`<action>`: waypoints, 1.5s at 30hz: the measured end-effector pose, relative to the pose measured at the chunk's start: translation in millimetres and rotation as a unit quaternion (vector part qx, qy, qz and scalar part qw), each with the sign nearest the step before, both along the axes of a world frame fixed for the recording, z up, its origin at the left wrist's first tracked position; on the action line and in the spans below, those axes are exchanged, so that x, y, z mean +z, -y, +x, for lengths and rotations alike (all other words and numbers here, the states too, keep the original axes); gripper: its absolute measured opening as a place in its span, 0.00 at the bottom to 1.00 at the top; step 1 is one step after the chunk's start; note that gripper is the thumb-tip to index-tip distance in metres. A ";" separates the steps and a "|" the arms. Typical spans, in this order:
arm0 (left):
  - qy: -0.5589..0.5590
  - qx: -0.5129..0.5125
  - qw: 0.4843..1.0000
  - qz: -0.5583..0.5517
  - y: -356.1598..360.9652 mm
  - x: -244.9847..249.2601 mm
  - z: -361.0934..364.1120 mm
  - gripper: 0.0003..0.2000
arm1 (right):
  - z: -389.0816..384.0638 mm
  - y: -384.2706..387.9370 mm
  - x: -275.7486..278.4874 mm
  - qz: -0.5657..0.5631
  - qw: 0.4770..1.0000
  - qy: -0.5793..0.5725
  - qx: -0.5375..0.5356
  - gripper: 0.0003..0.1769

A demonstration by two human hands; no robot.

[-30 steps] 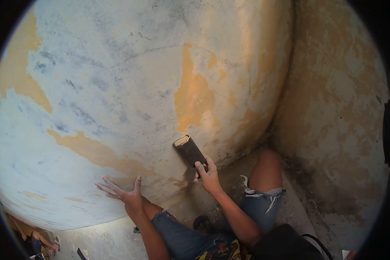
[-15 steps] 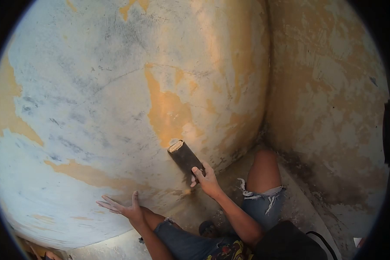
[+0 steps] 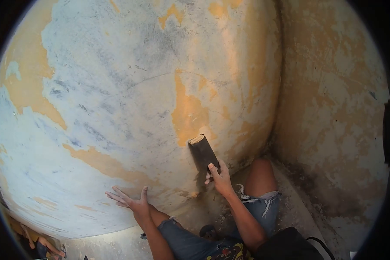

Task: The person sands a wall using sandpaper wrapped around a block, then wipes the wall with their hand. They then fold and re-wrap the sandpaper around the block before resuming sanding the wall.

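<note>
My right hand grips the lower end of a sanding block, a pale core wrapped in dark sandpaper. My thumb lies on its near face. The block tilts, its upper end right at the lower tip of an orange patch on the plastered wall. My left hand is open with its fingers spread, close against the lower wall, and it holds nothing. White dust marks the fingers of both hands.
A second wall meets this one in a corner on the right. My bent knees, in torn denim shorts, frame the bottom. Another person's limbs show at the lower left. A dusty floor runs below the wall.
The view has swung left, so the wall and both hands appear further right. The sanding block stays in my right hand, near the same orange patch. My left hand remains spread.
</note>
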State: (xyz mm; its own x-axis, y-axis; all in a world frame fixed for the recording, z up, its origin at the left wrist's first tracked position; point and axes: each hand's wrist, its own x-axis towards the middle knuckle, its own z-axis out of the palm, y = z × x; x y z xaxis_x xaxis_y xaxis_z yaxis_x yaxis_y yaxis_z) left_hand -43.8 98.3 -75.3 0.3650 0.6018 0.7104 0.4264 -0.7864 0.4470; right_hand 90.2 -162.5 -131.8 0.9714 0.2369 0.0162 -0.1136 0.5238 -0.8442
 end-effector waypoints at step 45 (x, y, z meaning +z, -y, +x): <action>0.001 -0.062 0.998 -0.001 -8.5 -0.6 -26.8 0.54 | -6.7 0.8 94.3 -0.090 0.988 0.114 -0.051 0.16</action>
State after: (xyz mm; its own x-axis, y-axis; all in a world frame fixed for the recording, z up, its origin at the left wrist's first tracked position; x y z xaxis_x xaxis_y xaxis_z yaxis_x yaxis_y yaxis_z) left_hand -70.6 106.8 -75.9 0.4357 0.5526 0.7105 0.3244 -0.8327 0.4487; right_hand 83.6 -163.3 -37.5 0.9665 0.1563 0.2035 0.1358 0.3613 -0.9225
